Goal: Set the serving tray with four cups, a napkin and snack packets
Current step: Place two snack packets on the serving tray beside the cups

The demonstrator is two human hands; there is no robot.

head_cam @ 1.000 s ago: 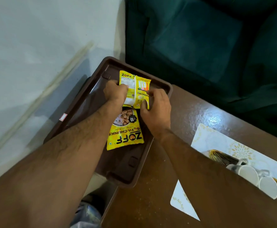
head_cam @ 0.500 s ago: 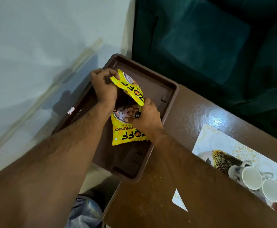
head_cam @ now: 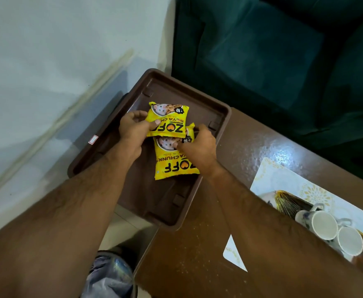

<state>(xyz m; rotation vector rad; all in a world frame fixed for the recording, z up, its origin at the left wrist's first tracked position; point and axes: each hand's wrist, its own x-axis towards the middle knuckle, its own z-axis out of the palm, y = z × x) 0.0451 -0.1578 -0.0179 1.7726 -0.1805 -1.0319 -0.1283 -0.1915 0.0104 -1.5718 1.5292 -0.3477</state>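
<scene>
A brown serving tray [head_cam: 111, 145] sits at the table's left end, partly overhanging it. Two yellow snack packets lie in it. My left hand [head_cam: 133, 131] grips the left edge of the far packet [head_cam: 172, 117], which overlaps the top of the near packet [head_cam: 176, 162]. My right hand [head_cam: 197, 147] pinches the near packet's upper right part. Two white cups [head_cam: 324, 224] [head_cam: 349, 241] lie on their sides at the right, on a white patterned napkin [head_cam: 284, 179], partly behind my right forearm.
The brown table [head_cam: 241, 143] runs from the tray to the right edge. A dark green sofa [head_cam: 262, 50] stands behind it. White floor lies at the left. A dark gold-edged object [head_cam: 290, 203] rests next to the cups.
The far packet has been turned face up and laid flat over the top of the near one. My right hand shifted to the near packet's upper right corner.
</scene>
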